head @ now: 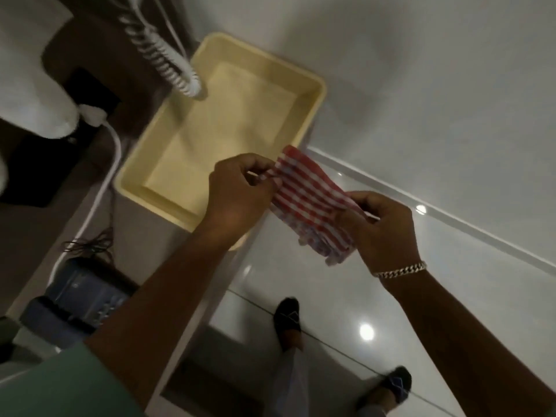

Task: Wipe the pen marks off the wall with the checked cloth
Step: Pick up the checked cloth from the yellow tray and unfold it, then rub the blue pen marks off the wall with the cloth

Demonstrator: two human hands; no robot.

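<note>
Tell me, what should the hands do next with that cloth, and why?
Probably bunch the cloth into the right hand and lift it to the wall. Both hands, left hand too, pinch it stretched out, away from the wall; no pen marks show here.

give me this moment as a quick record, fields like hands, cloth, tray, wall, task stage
left hand: pinching one end of the checked cloth
right hand: pinching the other end
checked cloth: red and white, held in the air between both hands
tray: yellow, nothing seen in it, on the counter
wall: pale, no pen marks in view
task stage: wiping not yet begun
</note>
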